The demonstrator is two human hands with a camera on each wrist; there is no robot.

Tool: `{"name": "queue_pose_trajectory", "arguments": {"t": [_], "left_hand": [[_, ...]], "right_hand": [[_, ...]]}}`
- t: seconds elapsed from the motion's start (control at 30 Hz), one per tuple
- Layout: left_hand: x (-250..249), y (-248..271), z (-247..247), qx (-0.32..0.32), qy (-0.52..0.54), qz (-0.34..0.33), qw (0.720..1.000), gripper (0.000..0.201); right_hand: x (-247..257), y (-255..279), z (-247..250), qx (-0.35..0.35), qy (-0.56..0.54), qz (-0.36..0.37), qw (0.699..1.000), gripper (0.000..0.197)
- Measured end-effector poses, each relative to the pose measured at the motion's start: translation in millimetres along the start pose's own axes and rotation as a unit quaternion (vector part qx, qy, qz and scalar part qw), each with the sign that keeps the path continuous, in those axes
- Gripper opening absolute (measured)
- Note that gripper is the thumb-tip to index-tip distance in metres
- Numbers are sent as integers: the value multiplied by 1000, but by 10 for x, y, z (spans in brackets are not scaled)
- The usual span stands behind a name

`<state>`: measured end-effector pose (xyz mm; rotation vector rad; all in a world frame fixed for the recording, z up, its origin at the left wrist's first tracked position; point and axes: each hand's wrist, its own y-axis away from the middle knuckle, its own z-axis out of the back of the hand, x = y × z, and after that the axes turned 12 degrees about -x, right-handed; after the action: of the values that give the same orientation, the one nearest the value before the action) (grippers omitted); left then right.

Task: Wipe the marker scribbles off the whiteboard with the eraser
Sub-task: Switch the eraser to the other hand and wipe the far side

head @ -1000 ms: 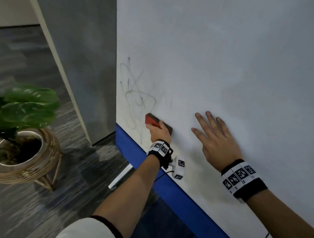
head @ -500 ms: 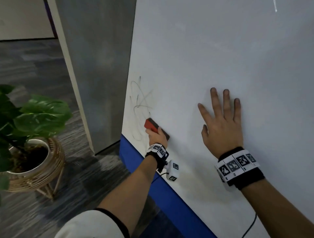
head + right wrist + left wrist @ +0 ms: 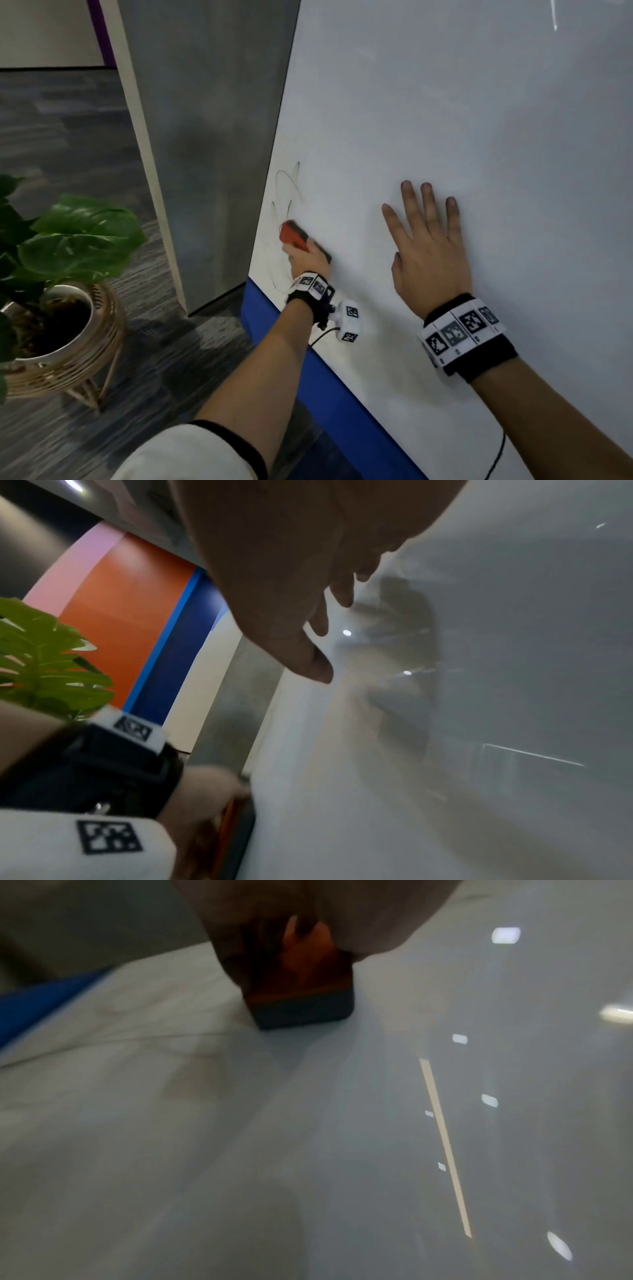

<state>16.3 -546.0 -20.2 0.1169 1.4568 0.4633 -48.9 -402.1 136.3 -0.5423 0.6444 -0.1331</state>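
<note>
Wiping in progress: the left hand [image 3: 306, 262] is gripping the red eraser [image 3: 295, 236] against the whiteboard [image 3: 462, 120], beside remaining scribbles [image 3: 289, 192]; the right hand [image 3: 430, 253] is bracing, fingers spread flat. Next stroke probably needs to travel up-left across them.

The eraser [image 3: 294, 235] is red on top with a dark grey felt pad, and the whiteboard [image 3: 479, 137] is white with thin black scribbles [image 3: 287, 192] and a blue strip [image 3: 329, 377] along the bottom. Both wristbands [image 3: 462, 334] are black with white squares of black pixel patterns. Plant [image 3: 75, 236] is green in a white pot [image 3: 68, 346], on a tan wicker stand [image 3: 85, 370].
</note>
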Motion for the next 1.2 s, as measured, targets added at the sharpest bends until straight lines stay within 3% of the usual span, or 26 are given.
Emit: {"name": "queue_pose_trajectory", "arguments": {"t": [0.07, 0.13, 0.17, 0.23, 0.33, 0.4, 0.47, 0.57, 0.67, 0.73, 0.8, 0.87, 0.93, 1.0, 1.1, 1.2], "left_hand": [[187, -79, 71, 37, -46, 94, 994, 46], [87, -91, 97, 44, -73, 82, 993, 49], [-76, -91, 110, 32, -67, 44, 996, 51], [-514, -76, 164, 4, -23, -98, 995, 51], [-1218, -6, 245, -6, 30, -337, 941, 42], [-1460, -95, 224, -7, 42, -374, 927, 42], [-1405, -358, 198, -24, 44, -337, 940, 46], [-734, -848, 224, 9, 9, -158, 987, 49], [51, -936, 331, 74, -108, -31, 991, 56], [159, -811, 304, 68, -124, -36, 989, 58], [-89, -710, 221, 15, -73, -81, 994, 56], [-475, -569, 197, -35, -5, -190, 981, 51], [-776, -379, 175, -38, 31, -310, 949, 48], [-913, -240, 144, -21, 73, -348, 935, 49], [-616, -469, 25, -20, 155, -276, 948, 51], [252, -929, -72, -41, 132, -94, 986, 45]], "right_hand": [[63, 12, -47, 7, 0, 15, 1000, 85], [79, -15, -71, 4, 5, 22, 1000, 87], [78, -44, -76, 2, 11, 24, 1000, 88], [83, -119, -73, -3, 22, 18, 1000, 91], [133, -289, -58, -19, 19, -3, 1000, 93], [170, -383, -63, -25, 12, -13, 1000, 92], [201, -430, -82, -23, 11, -21, 999, 92], [244, -416, -126, -15, 18, -22, 999, 93], [260, -408, -167, -20, 18, -19, 999, 92], [263, -415, -179, -27, 21, -21, 999, 90], [277, -419, -181, -30, 21, -21, 999, 90], [302, -415, -193, -27, 16, -20, 999, 90], [309, -429, -208, -32, 18, -24, 999, 87], [311, -438, -226, -33, 17, -28, 999, 84], [318, -439, -265, -37, 14, -34, 999, 78], [343, -419, -301, -59, 15, -46, 997, 74]]}}
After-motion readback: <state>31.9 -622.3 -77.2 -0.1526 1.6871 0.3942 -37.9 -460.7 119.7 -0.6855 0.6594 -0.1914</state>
